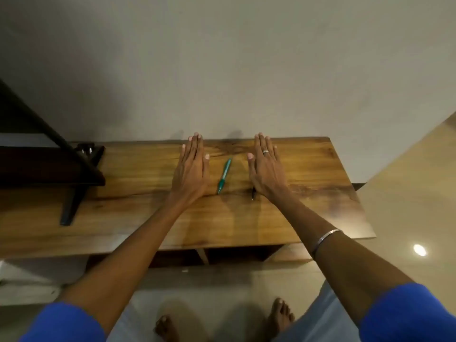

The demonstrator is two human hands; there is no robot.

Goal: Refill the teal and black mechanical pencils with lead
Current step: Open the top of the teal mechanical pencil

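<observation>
A teal mechanical pencil (pixel 224 176) lies on the wooden table (pixel 138 213) between my two hands, tip toward me. My left hand (pixel 193 166) rests flat, palm down, just left of it, fingers straight and holding nothing. My right hand (pixel 266 166) lies flat to the pencil's right, a ring on one finger. Only the tip end of the black mechanical pencil (pixel 253 193) shows, poking out from under the heel of my right hand; the rest is hidden. No lead container is visible.
A dark wooden stand (pixel 74 169) with a slanted leg occupies the table's left end, with a small dark object (pixel 85 147) behind it. The table backs onto a plain wall. Its right edge drops to a tiled floor (pixel 404 193). My bare feet show below.
</observation>
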